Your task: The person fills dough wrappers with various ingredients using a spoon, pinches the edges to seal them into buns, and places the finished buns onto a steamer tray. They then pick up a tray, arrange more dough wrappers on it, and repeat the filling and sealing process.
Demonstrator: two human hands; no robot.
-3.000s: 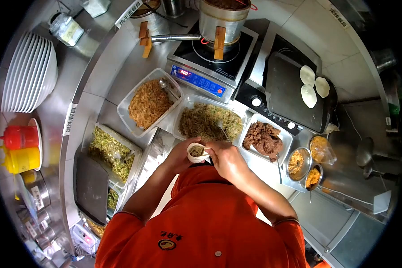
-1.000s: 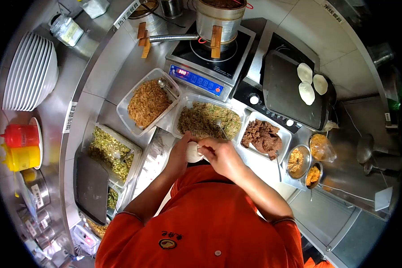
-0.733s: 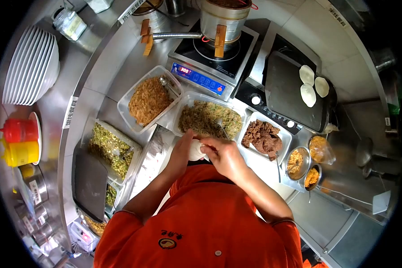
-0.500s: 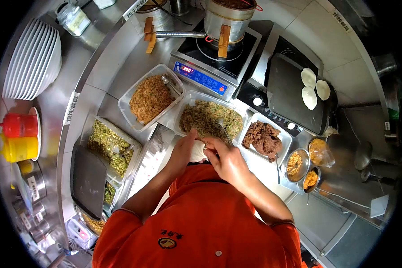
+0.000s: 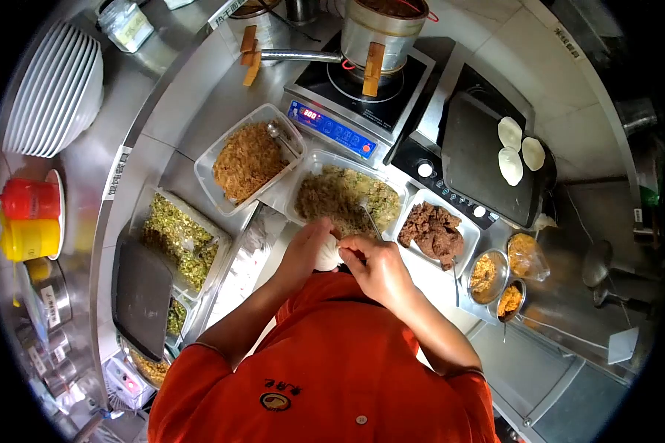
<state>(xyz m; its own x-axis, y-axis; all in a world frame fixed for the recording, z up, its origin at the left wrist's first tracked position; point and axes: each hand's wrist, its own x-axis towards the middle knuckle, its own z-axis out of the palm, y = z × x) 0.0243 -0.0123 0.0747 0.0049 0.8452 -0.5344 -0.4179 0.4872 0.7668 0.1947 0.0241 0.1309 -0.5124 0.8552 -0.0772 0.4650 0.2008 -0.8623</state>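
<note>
A piece of white dough (image 5: 327,255) is held between my two hands, close in front of my red shirt. My left hand (image 5: 306,249) curves round its left side. The fingers of my right hand (image 5: 374,260) pinch its upper right edge. Just beyond my hands lies a clear tub of greenish-brown filling (image 5: 329,198) with a spoon (image 5: 372,217) in it. To the right of that is a white tray of dark brown paste (image 5: 437,235). Whatever is inside the dough is hidden by my fingers.
A tub of brown shredded food (image 5: 247,166) and a tray of chopped greens (image 5: 181,240) are at the left. A pot (image 5: 377,37) stands on the induction cooker (image 5: 332,131). Three pale rounds lie on the griddle (image 5: 473,148). Small bowls (image 5: 488,277) are at the right.
My right fingers have shifted slightly along the dough's edge, and more of the dough's pleated side shows. The whole view has shifted slightly.
</note>
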